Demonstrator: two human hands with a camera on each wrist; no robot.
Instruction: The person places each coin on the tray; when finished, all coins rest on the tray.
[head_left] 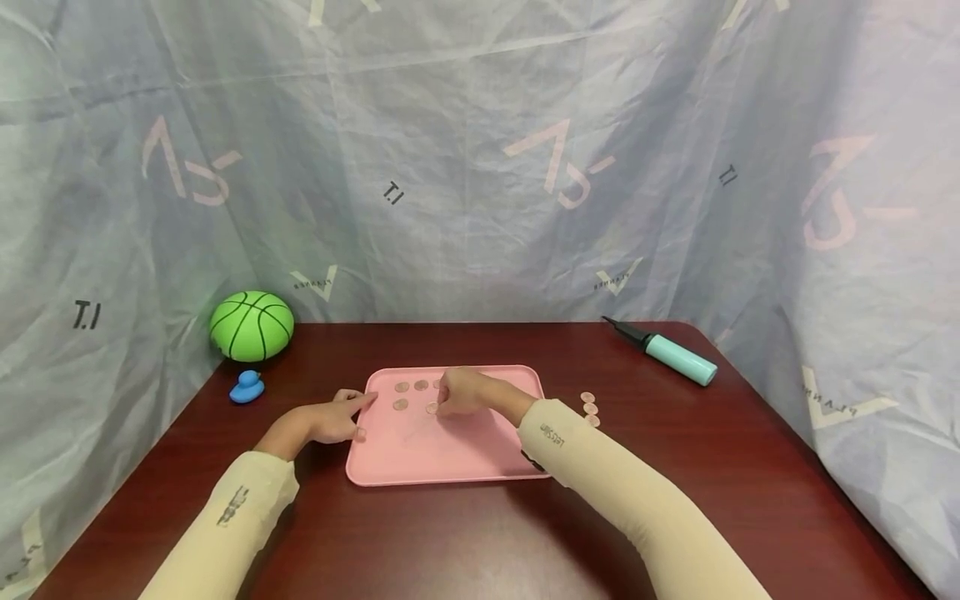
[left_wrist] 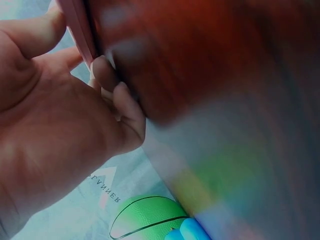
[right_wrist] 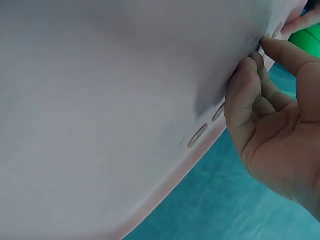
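The coin [head_left: 432, 408] under my right hand [head_left: 459, 392] lies flat on the pink tray [head_left: 450, 454], with more coins [head_left: 411, 387] just beyond my fingertips. It looks thin, hard and light, and on the smooth tray I judge it slippery, so the edge is the place to take it, nail and thumb either side. My right hand hovers low over it, wrist bent, fingers curled down with the tips [right_wrist: 250, 65] at the tray's surface; whether they actually pinch the coin I cannot tell, since my hand hides the contact. My left hand [head_left: 330, 421] rests at the tray's near left edge, thumb on the rim [left_wrist: 75, 25] and fingers curled under against it, steadying the tray on the bench [head_left: 675, 467]. A few spare coins [head_left: 590, 409] lie on the bench just outside my right forearm. Farther past my left hand sit a blue duck [head_left: 247, 387] and a green ball [head_left: 251, 326]; far beyond my right, a pump [head_left: 667, 351].
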